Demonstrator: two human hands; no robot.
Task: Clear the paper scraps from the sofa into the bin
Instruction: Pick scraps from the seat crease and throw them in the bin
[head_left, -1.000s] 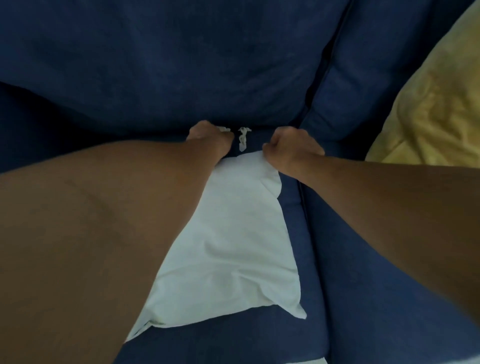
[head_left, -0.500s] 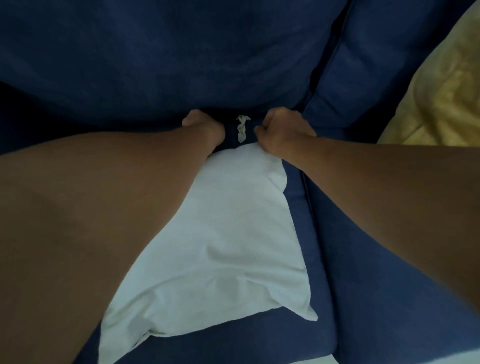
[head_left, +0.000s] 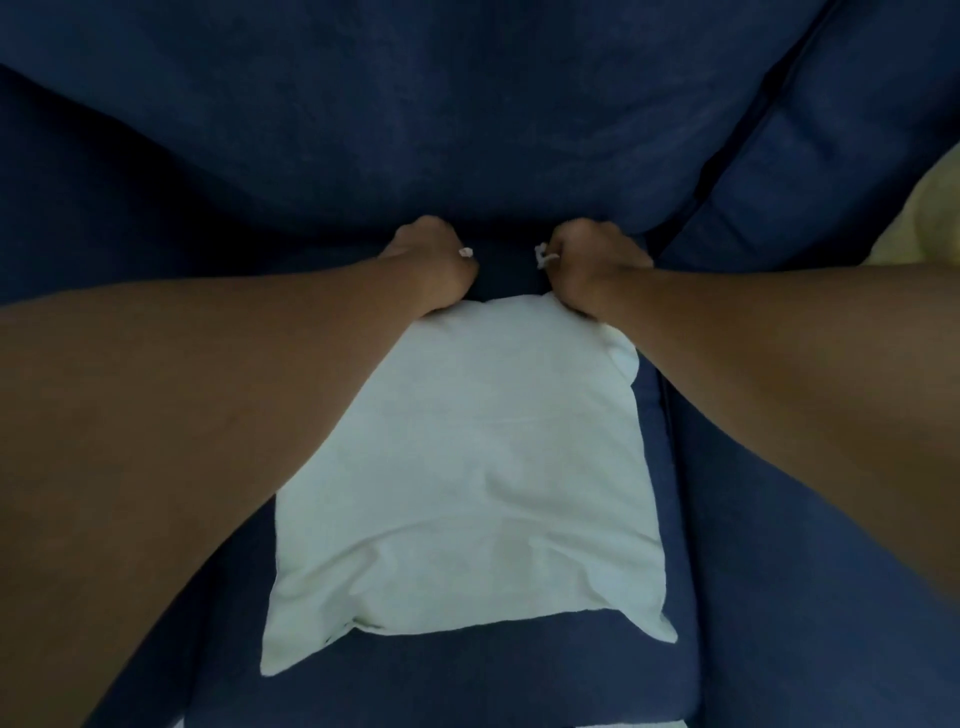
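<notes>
The main risk is loss into the crease: both hands work right where the seat of the dark blue fabric sofa (head_left: 519, 130) meets its back cushion, and a scrap that slips from a loose pinch could drop into that dark gap, where it would be hard to spot. The scraps are tiny and light, so a quick pull back could also flick one free (the bin is nowhere in view, so the carry may be long). Both forearms cross the square white fabric pillow (head_left: 467, 467), and dragging them back could shove it over anything dropped.

The left hand (head_left: 434, 270) is curled closed, with a small white paper scrap (head_left: 466, 252) showing at its fingertips; it appears to be pinched there. The right hand (head_left: 587, 270) is likewise closed, gripping a crumpled white paper strip (head_left: 543, 256) that pokes out on its inner side. Both pieces look thin, torn and twisted, bright against the dark upholstery, just beyond the pillow's far edge. Whether more lie in the crease I cannot tell.
</notes>
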